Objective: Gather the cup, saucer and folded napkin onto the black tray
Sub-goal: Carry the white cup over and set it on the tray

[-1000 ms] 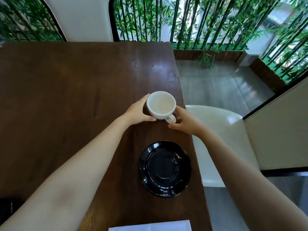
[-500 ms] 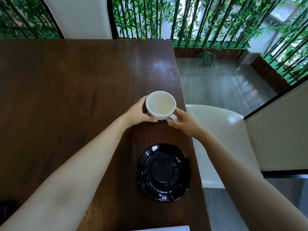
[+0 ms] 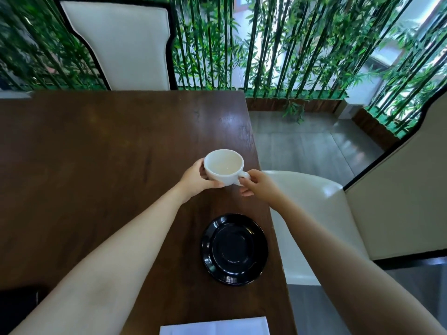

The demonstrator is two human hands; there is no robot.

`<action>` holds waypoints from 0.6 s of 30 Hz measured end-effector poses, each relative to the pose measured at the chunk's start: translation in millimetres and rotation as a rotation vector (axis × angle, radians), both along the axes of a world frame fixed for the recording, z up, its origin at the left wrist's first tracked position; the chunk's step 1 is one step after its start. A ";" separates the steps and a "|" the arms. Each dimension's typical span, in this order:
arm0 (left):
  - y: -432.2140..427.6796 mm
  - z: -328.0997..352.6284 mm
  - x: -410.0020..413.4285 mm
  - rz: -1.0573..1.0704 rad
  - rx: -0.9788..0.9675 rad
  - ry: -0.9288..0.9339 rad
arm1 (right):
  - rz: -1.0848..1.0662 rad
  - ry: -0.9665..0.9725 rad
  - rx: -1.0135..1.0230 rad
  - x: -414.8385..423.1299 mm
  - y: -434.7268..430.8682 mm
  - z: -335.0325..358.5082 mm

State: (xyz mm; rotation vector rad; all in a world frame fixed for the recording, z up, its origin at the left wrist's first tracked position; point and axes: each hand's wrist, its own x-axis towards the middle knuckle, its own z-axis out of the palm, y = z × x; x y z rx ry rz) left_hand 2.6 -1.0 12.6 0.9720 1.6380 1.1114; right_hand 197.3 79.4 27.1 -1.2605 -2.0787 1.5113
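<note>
An empty white cup (image 3: 223, 165) is held near the right edge of the dark wooden table (image 3: 96, 153). My left hand (image 3: 193, 180) wraps its left side, and my right hand (image 3: 258, 183) pinches its handle. Whether the cup touches the table I cannot tell; it appears slightly raised. A glossy black saucer (image 3: 234, 249) lies on the table nearer to me. A folded white napkin (image 3: 215, 326) shows at the bottom edge of the view. A dark object (image 3: 17, 308) at the lower left corner may be the black tray, mostly hidden by my left arm.
A white chair seat (image 3: 314, 213) stands just right of the table edge. Another white chair back (image 3: 123, 44) is at the table's far side. Bamboo plants (image 3: 290, 44) line the background, with grey floor to the right.
Both hands kept their grip on the cup, which looks slightly raised and tilted now. The view tipped up, bringing the far chair into sight.
</note>
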 end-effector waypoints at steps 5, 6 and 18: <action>-12.1 47.6 -5.0 -0.002 0.061 0.094 | 0.037 -0.029 0.071 -3.7 -11.5 46.3; -15.1 57.6 -5.4 0.004 0.076 0.117 | 0.046 -0.029 0.081 -4.4 -14.7 56.9; -73.7 153.6 -8.5 0.120 0.237 0.258 | 0.172 0.051 0.149 -10.1 -59.4 163.9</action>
